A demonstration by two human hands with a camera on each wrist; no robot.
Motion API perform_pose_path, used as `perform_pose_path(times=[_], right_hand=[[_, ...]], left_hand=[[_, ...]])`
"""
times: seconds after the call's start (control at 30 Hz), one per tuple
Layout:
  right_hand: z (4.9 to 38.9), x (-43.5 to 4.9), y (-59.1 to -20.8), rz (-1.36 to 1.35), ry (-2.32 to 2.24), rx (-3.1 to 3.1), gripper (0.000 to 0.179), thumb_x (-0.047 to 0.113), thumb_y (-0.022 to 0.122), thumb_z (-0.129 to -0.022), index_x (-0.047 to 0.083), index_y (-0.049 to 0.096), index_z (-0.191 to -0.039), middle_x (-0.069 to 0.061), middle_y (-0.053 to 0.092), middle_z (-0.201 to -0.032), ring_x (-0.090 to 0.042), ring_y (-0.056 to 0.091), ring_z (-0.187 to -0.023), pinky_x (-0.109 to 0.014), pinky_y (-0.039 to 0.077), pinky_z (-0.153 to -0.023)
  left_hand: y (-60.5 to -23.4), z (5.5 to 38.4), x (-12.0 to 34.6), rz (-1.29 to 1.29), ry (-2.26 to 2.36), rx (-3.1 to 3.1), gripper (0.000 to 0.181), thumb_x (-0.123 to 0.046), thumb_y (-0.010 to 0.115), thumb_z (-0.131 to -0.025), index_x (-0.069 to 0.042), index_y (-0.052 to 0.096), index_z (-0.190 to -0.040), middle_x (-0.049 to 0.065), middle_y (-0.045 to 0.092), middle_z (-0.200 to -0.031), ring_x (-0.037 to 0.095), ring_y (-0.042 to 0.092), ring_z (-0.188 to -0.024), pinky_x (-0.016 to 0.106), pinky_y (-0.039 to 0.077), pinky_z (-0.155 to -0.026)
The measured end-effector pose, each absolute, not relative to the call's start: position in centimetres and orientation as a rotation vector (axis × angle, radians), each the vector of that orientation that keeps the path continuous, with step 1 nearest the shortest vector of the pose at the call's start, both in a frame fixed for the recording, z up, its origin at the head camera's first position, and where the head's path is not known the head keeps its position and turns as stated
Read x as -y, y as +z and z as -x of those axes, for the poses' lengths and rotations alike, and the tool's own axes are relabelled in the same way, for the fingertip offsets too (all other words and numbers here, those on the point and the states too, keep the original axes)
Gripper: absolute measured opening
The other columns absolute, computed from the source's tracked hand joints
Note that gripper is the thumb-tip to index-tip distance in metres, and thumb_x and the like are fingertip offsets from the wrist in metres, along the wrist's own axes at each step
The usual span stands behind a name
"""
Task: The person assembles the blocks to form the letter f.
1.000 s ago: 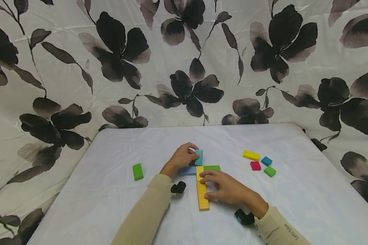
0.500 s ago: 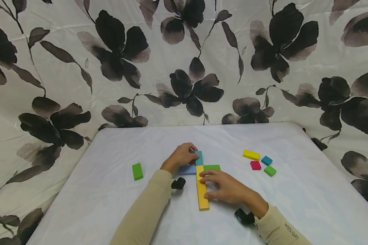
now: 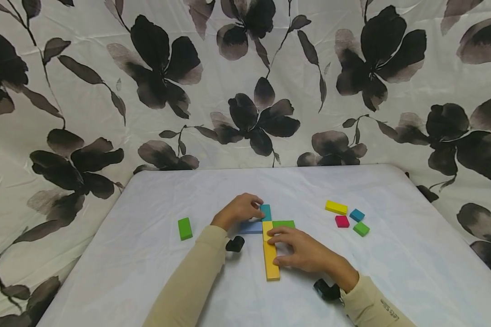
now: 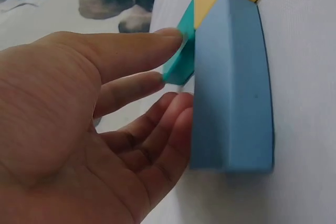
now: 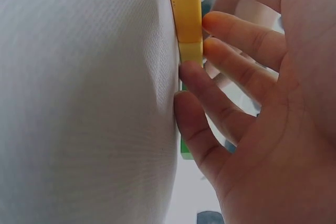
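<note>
My left hand (image 3: 239, 210) pinches a small teal block (image 3: 266, 212) between thumb and index finger; in the left wrist view the thumb tip overlaps the teal block (image 4: 184, 59). The block stands in line with the far end of two yellow blocks (image 3: 271, 261) laid end to end. A blue block (image 3: 251, 227) lies to their left under my left hand, and a green block (image 3: 284, 224) to their right. My right hand (image 3: 307, 250) rests with spread, relaxed fingers along the yellow blocks' right side. In the right wrist view, its fingertips touch the yellow block (image 5: 186, 14).
A loose green block (image 3: 185, 228) lies to the left on the white cloth. At the right is a group: a yellow block (image 3: 336, 207), a red block (image 3: 342, 221), a blue block (image 3: 357, 215) and a green block (image 3: 361, 228). A floral curtain (image 3: 212, 81) hangs behind the table.
The teal block's far end now sits slightly lower in the head view, against the yellow block. My left hand's fingers have shifted slightly left and down. The right hand has stayed put.
</note>
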State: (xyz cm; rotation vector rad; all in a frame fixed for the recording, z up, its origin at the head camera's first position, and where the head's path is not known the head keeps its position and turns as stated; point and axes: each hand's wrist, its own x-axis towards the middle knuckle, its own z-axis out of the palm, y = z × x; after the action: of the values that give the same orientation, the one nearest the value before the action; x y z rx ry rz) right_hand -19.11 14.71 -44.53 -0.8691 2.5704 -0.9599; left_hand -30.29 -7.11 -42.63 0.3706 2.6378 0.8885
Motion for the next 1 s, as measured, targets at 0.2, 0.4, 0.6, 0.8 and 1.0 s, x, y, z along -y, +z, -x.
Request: perform_pose_path(times=[0.2, 0.4, 0.6, 0.8, 1.0], right_hand=[[19.1, -14.7, -44.6, 0.849, -0.959, -2.573, 0.044, 0.04, 0.076, -0.089, 0.023, 0.067, -0.13, 0.01, 0.048, -0.146, -0.022, 0.04, -0.138, -0.055, 0.033, -0.112], [19.0, -14.7, -44.5, 0.852, -0.965, -2.568, 0.044, 0.039, 0.076, -0.09, 0.023, 0.067, -0.13, 0.009, 0.048, -0.146, -0.022, 0.04, -0.137, -0.055, 0.034, -0.112], [19.0, -14.6, -44.6, 0.858, -0.96, -2.574, 0.044, 0.04, 0.076, -0.089, 0.024, 0.067, -0.13, 0.01, 0.048, -0.146, -0.021, 0.04, -0.137, -0.053, 0.035, -0.112], [19.1, -14.7, -44.5, 0.868, -0.97, -2.567, 0.044, 0.039, 0.076, -0.09, 0.024, 0.067, -0.13, 0.01, 0.048, -0.146, -0.02, 0.04, -0.137, -0.052, 0.035, -0.113], [19.1, -14.8, -44.7, 0.872, -0.979, -2.559, 0.045, 0.038, 0.075, -0.09, 0.023, 0.067, -0.131, 0.009, 0.048, -0.146, -0.02, 0.04, -0.137, -0.052, 0.034, -0.113]], left_hand=[[-42.0, 29.5, 8.7, -0.361, 0.917, -2.642, 0.045, -0.029, 0.075, -0.092, -0.014, 0.065, -0.133, 0.006, 0.066, -0.117, 0.02, 0.062, -0.095, 0.038, 0.054, -0.087], [-41.7, 28.4, 11.4, -0.348, 0.995, -2.704, 0.043, -0.029, 0.072, -0.094, -0.014, 0.065, -0.133, 0.003, 0.065, -0.114, 0.023, 0.06, -0.105, 0.041, 0.053, -0.088], [-41.7, 27.1, 14.8, -0.306, 1.121, -2.746, 0.043, -0.025, 0.073, -0.094, -0.011, 0.064, -0.134, 0.003, 0.067, -0.112, 0.023, 0.061, -0.108, 0.043, 0.051, -0.091], [-42.0, 26.0, 18.0, -0.32, 1.213, -2.8, 0.043, -0.023, 0.072, -0.094, -0.008, 0.064, -0.134, 0.006, 0.067, -0.116, 0.024, 0.061, -0.109, 0.045, 0.05, -0.093], [-43.0, 25.5, 21.4, -0.252, 1.075, -2.914, 0.042, -0.023, 0.069, -0.096, -0.007, 0.063, -0.134, 0.013, 0.062, -0.128, 0.033, 0.055, -0.122, 0.053, 0.045, -0.101]])
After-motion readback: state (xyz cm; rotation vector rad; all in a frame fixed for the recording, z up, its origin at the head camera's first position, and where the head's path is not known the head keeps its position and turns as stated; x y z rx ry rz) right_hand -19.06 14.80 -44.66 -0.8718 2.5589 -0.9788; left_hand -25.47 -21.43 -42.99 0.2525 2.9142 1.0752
